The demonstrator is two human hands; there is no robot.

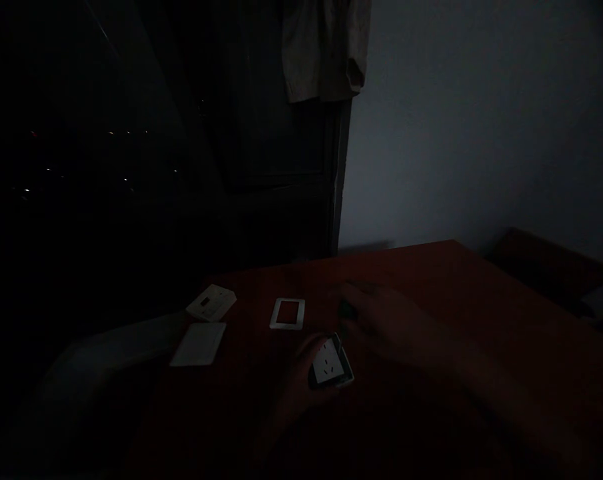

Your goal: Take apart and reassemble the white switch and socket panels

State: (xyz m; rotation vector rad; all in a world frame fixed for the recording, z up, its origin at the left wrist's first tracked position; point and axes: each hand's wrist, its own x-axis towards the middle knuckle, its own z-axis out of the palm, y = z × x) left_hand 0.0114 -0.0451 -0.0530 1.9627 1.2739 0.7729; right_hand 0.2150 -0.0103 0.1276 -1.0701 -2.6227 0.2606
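Note:
My left hand (304, 377) is wrapped round a wall socket (327, 363) with a white slotted face and a dark surround, low in the middle of the view. Above its right edge, my right hand (368, 317) is closed on the dark green handle of a screwdriver (348, 311). The thin shaft points down at the side of the socket; whether its tip sits in a screw is too dark to tell. Beyond the left hand, a square white frame (277, 324) lies flat on the red-brown table.
On the table's (411, 267) left side lie a white box-like piece (214, 303) with a cutout and a flat white plate (198, 345). A dark window with small lights stands behind. Light cloth (326, 53) hangs beside the pale wall (456, 133). The room is very dim.

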